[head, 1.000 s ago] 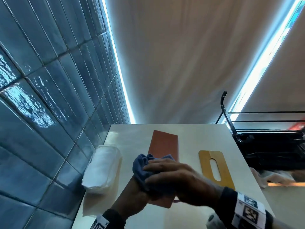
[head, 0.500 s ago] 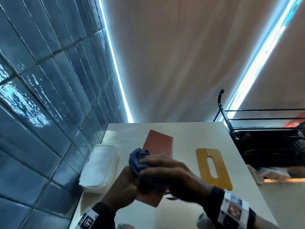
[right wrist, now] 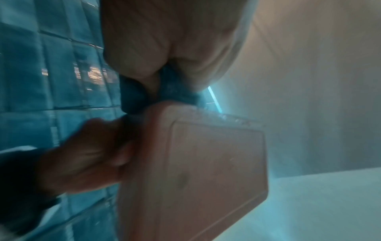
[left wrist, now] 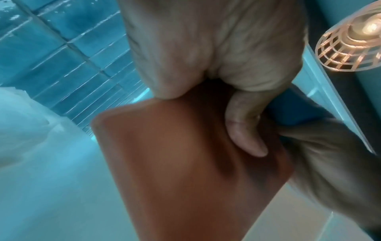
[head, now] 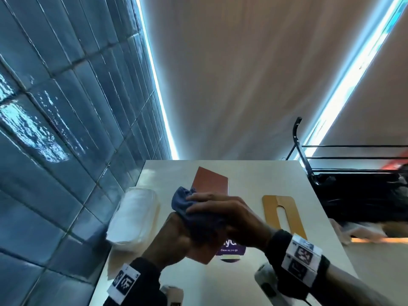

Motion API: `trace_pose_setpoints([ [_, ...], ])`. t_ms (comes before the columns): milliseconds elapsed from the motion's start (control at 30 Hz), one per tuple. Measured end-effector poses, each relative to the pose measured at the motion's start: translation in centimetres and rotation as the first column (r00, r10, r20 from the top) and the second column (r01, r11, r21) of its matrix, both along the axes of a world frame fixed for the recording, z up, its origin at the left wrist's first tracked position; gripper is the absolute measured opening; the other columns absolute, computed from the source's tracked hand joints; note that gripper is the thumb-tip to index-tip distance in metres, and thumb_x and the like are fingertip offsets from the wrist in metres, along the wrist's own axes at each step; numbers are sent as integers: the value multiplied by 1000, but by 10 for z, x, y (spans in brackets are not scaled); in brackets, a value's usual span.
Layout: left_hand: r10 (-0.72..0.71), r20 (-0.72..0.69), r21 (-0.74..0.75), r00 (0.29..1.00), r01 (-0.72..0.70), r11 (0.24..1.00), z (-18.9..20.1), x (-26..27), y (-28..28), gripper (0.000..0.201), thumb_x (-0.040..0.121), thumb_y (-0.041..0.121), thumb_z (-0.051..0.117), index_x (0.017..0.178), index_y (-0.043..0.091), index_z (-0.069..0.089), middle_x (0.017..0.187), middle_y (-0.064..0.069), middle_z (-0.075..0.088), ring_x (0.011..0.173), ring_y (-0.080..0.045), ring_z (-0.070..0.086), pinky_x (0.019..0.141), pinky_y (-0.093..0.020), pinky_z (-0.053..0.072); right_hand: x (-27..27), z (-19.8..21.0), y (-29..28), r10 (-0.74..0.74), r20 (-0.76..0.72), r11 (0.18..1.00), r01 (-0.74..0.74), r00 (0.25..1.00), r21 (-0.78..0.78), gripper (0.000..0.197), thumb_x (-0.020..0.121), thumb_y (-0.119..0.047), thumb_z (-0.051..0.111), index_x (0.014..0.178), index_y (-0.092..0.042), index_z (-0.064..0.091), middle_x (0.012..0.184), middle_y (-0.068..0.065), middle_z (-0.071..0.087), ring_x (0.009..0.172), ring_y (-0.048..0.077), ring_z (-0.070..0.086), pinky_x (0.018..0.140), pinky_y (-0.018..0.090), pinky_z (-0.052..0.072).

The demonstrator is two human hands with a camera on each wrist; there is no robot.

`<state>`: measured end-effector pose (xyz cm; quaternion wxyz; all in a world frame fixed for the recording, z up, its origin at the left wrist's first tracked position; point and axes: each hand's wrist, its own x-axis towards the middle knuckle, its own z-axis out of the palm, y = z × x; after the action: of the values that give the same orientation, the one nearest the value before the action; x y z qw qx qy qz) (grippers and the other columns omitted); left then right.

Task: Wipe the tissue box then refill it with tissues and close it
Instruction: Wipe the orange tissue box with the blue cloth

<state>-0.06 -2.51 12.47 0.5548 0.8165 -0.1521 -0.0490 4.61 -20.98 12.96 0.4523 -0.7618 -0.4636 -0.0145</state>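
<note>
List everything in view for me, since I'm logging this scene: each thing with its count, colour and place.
tissue box: one, reddish brown, held above the table, lid off
cloth: one, blue, pressed on the box
lid: one, tan wood with a slot, flat on the table right of the box
tissue pack: one, white in clear wrap, on the table by the tiled wall
table: one, pale
purple label: one, under the box, object unclear
black rack: one, right of the table
left hand: grips the box's near end
right hand: holds the cloth
</note>
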Motion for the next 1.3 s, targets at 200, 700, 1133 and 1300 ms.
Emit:
trace_pose_setpoints([
  [200,21,-64,-46,998,-24,999,-6,-9,-10,25,58,9,76,72,29,81,67,20,72,66,1,64,66,-25,56,43,-8,-9,-445,-64,894,439,893,-91,61,79,-37,36,121,-12,72,135,7,64,125,3,51,110,35,40],
  [700,17,-160,-69,987,-29,997,0,-7,7,61,63,-31,68,61,29,80,59,17,72,60,4,65,61,-18,52,49,-14,-14,-440,-12,894,437,898,-99,39,88,-11,51,122,-11,71,134,6,64,126,10,55,106,36,44],
  [1133,-27,-177,-138,984,2,990,-2,-13,-1,48,55,-19,72,69,26,82,67,14,76,68,0,68,64,-19,54,72,-34,-20,-385,35,913,386,922,-133,48,84,3,60,126,-17,68,138,5,61,129,13,54,108,39,44],
  [1300,-8,-180,-118,984,-13,993,-5,-15,-1,63,63,-28,73,63,34,80,62,17,73,63,3,67,62,-16,54,58,-50,-29,-588,-56,809,585,807,-54,43,88,-1,49,126,-9,67,131,0,61,125,20,56,108,27,41],
])
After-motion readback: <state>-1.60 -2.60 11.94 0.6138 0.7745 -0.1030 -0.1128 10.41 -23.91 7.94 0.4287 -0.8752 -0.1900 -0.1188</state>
